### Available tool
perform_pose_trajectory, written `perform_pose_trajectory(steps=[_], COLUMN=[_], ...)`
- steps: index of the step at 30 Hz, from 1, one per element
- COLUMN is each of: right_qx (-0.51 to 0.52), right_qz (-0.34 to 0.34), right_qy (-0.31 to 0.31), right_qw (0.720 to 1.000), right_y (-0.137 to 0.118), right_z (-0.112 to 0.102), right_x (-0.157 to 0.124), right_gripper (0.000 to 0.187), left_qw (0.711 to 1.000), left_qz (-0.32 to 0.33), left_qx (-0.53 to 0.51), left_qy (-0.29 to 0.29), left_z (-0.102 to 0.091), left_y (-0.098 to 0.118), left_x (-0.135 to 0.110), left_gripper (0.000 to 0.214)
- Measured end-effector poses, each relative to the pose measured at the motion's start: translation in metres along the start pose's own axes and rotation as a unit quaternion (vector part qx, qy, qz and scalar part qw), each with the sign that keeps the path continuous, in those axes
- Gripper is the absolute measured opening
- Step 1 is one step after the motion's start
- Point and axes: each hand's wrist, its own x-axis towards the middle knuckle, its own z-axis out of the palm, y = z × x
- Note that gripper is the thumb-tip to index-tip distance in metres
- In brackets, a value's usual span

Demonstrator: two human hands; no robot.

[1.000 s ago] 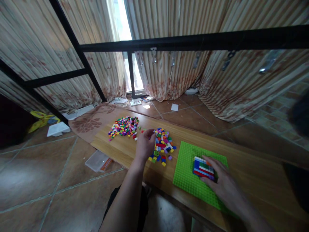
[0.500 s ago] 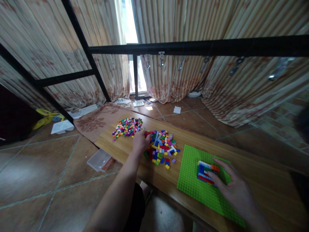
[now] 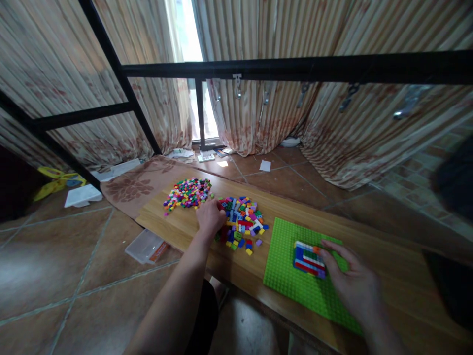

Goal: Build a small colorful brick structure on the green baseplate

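My left hand (image 3: 210,217) reaches into the near-left side of a pile of mixed toy building bricks (image 3: 244,224). Its fingers are curled closed, and whatever they hold is hidden. A green studded baseplate (image 3: 283,266) lies to the right of the pile. On it sits a flat block of joined bricks (image 3: 305,261) in white, blue, red and green rows. At that block's far right corner is an orange brick (image 3: 317,250), with the thumb and forefinger of my right hand (image 3: 353,276) pinched at it. The other right fingers hang over the plate's right part.
A heap of smaller bricks (image 3: 188,192) lies farther left on the wooden bench (image 3: 177,231). On the tiled floor below rests a clear plastic box (image 3: 144,246). A black metal frame (image 3: 273,69) with hanging clips crosses in front of curtains. A dark object (image 3: 445,281) borders the bench's right end.
My right thumb and forefinger have drawn together at the block's orange corner, uncovering more of the rows. My left hand stays at the brick pile. The whole view has shifted slightly.
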Motion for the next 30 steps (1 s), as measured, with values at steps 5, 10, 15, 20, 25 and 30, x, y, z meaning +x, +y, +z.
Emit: perform_pose_trajectory(steps=[5,10,15,20,25,30], right_qx=[0.017,0.066,0.104,0.104,0.106,0.089], right_qz=[0.012,0.057,0.091,0.082,0.078,0.072], right_qy=[0.061,0.125,0.129,0.051,0.007,-0.006], right_qw=[0.998,0.988,0.982,0.990,0.991,0.993], right_y=[-0.007,-0.012,-0.008,-0.002,0.004,0.003], right_z=[-0.004,-0.009,-0.012,-0.011,-0.010,-0.012], right_x=[0.001,0.006,0.007,0.004,0.002,0.002], right_gripper=[0.034,0.034,0.032,0.032,0.032,0.031], left_qw=[0.998,0.963,0.878,0.869,0.872,0.876], left_qz=[0.015,0.150,0.338,0.386,0.404,0.402], left_qx=[-0.029,-0.214,-0.329,-0.281,-0.235,-0.220], left_qy=[0.058,0.067,-0.085,-0.133,-0.145,-0.152], left_z=[-0.013,-0.020,0.000,0.018,0.028,0.036], left_y=[0.001,0.038,0.091,0.118,0.131,0.141], left_x=[0.001,-0.028,-0.078,-0.100,-0.103,-0.104], left_gripper=[0.027,0.026,0.023,0.036,0.044,0.048])
